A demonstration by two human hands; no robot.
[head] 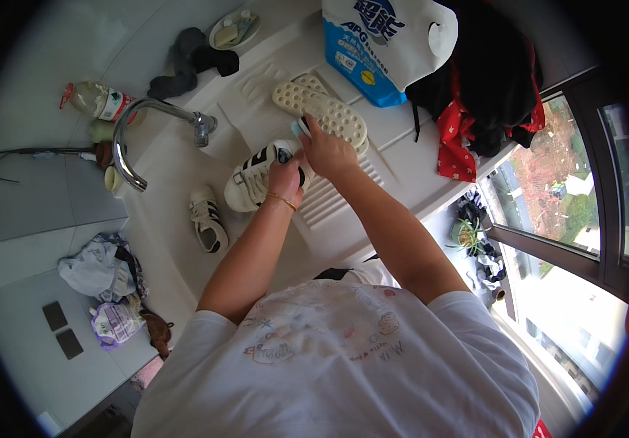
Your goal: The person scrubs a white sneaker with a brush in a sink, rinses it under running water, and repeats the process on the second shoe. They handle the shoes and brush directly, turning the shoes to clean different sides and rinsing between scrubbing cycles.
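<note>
My left hand [286, 178], with a thin gold bracelet at the wrist, grips a white sneaker [249, 178] with black stripes by its opening, over the edge between the sink basin and the ribbed washboard. My right hand [328, 150] is closed on a small light-blue and dark object [299, 128], perhaps a brush, just above the sneaker's heel. Its far side is hidden by my fingers. A second white sneaker [205, 219] lies in the basin to the left. Cream slippers [336, 117] with round dimples lie beyond my right hand.
A curved chrome faucet [123, 139] reaches over the basin [169, 241]. Behind are dark socks [186, 65], a soap dish [254, 33] and a plastic bottle [95, 101]. A blue-white detergent bag [374, 60] stands beside red and black clothes [457, 142]. Ribbed washboard [325, 205] lies at centre.
</note>
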